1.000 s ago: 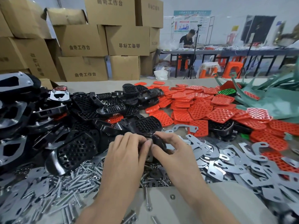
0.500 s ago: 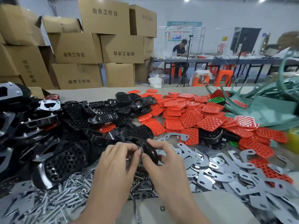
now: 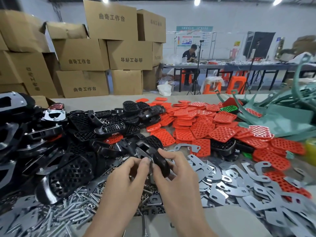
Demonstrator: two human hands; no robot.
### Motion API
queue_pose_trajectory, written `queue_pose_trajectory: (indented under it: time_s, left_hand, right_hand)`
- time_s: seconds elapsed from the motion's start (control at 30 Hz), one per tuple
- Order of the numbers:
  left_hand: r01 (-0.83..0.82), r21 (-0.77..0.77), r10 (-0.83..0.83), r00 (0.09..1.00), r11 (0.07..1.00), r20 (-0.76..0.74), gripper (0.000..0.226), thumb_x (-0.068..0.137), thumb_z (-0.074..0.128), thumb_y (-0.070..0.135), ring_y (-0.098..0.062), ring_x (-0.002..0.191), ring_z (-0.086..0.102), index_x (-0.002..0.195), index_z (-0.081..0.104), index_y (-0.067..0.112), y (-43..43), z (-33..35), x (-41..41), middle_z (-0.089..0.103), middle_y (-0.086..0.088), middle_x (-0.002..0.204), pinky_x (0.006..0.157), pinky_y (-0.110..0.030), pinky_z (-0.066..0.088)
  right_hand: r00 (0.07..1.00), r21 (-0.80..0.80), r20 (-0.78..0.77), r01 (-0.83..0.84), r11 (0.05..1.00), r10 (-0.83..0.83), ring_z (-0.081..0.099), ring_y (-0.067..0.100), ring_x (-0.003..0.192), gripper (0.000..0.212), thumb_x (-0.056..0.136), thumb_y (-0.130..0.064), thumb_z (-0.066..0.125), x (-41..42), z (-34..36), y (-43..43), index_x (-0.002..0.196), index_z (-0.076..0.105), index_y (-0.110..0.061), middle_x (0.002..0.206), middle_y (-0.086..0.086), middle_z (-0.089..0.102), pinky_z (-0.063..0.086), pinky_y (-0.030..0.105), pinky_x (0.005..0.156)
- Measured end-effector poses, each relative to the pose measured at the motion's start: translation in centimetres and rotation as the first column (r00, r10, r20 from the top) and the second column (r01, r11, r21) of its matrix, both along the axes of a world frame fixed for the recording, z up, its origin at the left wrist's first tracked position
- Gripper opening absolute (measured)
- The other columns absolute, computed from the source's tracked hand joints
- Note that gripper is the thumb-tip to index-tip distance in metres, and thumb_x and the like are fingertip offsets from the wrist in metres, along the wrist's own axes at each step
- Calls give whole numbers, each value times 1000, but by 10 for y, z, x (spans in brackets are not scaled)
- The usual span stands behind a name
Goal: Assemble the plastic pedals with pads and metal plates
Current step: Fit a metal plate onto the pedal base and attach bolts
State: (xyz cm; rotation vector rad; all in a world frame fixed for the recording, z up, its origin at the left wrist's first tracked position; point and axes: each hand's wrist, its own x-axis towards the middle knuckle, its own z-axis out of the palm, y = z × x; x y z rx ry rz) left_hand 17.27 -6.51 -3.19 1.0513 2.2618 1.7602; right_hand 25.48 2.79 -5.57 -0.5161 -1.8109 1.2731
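One pedal [image 3: 161,164] underway, heaps left
Left hand [image 3: 126,177] pinches its plate [image 3: 142,153], right hand [image 3: 177,173] grips it; loose pads [image 3: 201,129] two o'clock.

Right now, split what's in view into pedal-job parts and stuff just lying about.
Job: held pedal in left hand and right hand; black pedals; orange pads; metal plates; bolts.
Lying about: cardboard boxes; green frames; orange stools.
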Motion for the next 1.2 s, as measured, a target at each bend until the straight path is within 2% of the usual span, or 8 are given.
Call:
queue_pose_trajectory:
  time_s: [0.37,0.5,0.6,0.77,0.9,1.0,1.13,1.2]
  left_hand:
    - [95,82,-125,804,992,581,27,84,68,42,-12,56,53,74,79,20,-4,6,-11,65,-3,69,57,-31,42]
    - [-55,-91,40,987,994,-153,16,90,59,44,-1,67,59,80,68,36,-11,-2,-14,66,13,76,62,-18,45]
    - [-178,-129,51,755,976,-654,16,91,49,44,0,77,55,86,60,34,-11,-6,-9,57,18,82,53,-16,43]
    - [2,39,-6,993,999,116,12,92,63,39,-2,54,55,84,72,35,-1,1,-1,65,13,65,58,-21,44]
    - [37,212,-180,681,977,710,22,85,73,26,-9,47,51,68,75,13,4,15,-2,62,-1,65,41,-23,41]
    - [56,252,-241,543,966,805,18,63,77,30,-8,42,47,59,73,12,3,30,-2,61,-1,61,34,-18,35]
    - [60,39,-67,972,997,223,7,84,75,34,-3,49,56,77,78,31,-3,45,9,66,8,61,46,-14,45]
    - [-49,-10,44,957,999,-285,10,88,69,28,2,65,61,83,71,37,-3,50,20,68,19,72,56,-14,46]
  right_hand:
    - [998,310,25,45,950,-55,61,-7,103,33,91,-16,75,3,2,1,108,64,-43,111,-27,61,46,11,79]
    - [1000,217,26,-10,976,4,64,-8,105,35,91,-19,76,1,0,3,107,63,-47,111,-29,63,53,18,83]
    - [1000,133,-11,-25,991,27,65,-7,107,39,91,-17,76,0,-1,4,107,62,-50,111,-28,66,54,18,85]
    - [999,191,-30,28,981,-23,64,-5,107,40,92,-14,75,3,4,2,102,62,-50,111,-30,62,50,12,88]
    - [997,296,-45,78,952,-67,62,-3,106,28,92,-12,73,9,12,-2,112,66,-31,111,-22,61,46,12,91]
    - [994,338,-70,105,935,-86,59,-6,106,24,93,-14,70,14,20,-4,114,67,-24,112,-20,61,44,11,91]
    - [995,225,-91,69,972,-49,62,-3,103,24,93,-15,70,26,38,-6,111,66,-30,110,-19,63,50,19,91]
    - [996,30,-87,27,999,-24,67,2,100,26,92,-17,73,35,48,-7,102,65,-39,108,-15,69,54,28,91]
